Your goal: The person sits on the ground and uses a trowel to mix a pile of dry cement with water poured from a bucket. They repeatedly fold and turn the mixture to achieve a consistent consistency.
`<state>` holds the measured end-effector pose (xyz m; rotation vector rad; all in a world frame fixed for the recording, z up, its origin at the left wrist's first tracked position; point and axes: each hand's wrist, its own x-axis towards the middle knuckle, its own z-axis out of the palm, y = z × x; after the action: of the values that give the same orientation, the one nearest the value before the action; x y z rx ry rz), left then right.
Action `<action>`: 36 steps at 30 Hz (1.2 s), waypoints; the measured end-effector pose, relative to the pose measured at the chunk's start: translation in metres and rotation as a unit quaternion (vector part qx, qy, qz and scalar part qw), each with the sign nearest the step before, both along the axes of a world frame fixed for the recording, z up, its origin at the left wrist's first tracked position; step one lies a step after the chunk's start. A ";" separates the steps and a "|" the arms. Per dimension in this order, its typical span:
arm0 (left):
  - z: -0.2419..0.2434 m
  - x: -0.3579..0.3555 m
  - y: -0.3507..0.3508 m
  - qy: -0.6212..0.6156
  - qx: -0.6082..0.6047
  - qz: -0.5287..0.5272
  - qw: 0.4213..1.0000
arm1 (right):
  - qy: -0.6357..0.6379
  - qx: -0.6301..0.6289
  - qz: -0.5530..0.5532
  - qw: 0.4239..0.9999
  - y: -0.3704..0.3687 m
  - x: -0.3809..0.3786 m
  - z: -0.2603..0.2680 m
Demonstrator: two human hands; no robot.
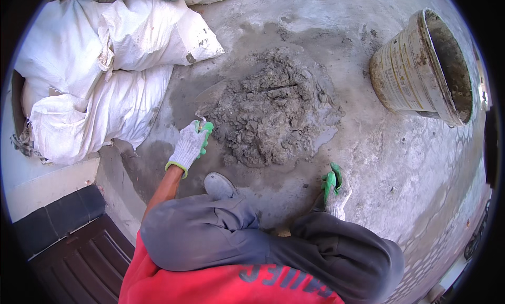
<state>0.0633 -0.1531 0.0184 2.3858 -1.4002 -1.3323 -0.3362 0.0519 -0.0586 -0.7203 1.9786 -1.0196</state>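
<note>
A heap of wet grey mortar [272, 110] lies on the concrete floor in front of me. My left hand [191, 142], in a white knit glove with green-coated fingers, grips a trowel by its handle at the heap's left edge. The trowel's thin blade [211, 94] is smeared grey and blends partly into the mortar. Low on the right, beside my knee, my right hand [335, 189] wears a matching glove. Its fingers are loosely bent, with a gap at the thumb, and nothing shows between them.
Full white woven sacks [130, 39] are stacked at the left. On the right a mortar-stained plastic bucket [414, 71] leans or stands, its mouth facing right in this bent view. My shoe [220, 185] is close to the heap. A brown panelled door [83, 264] fills the lower left.
</note>
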 end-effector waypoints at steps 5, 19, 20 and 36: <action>0.018 0.014 0.042 0.075 -0.044 0.139 0.986 | 0.000 0.006 -0.013 1.000 0.002 -0.003 0.000; -0.016 -0.065 -0.024 0.287 0.105 0.080 0.949 | 0.008 -0.007 0.022 1.000 -0.002 0.000 0.005; -0.014 -0.072 -0.026 0.233 0.083 0.049 0.968 | 0.007 -0.004 0.008 1.000 -0.002 0.000 0.003; 0.040 0.004 0.006 0.106 -0.125 0.003 0.986 | 0.030 0.024 0.040 0.998 -0.011 0.003 0.019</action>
<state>0.0674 -0.1476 0.0583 2.0238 -1.4046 -1.2795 -0.3328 0.0408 -0.0397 -0.8062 2.0026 -0.9102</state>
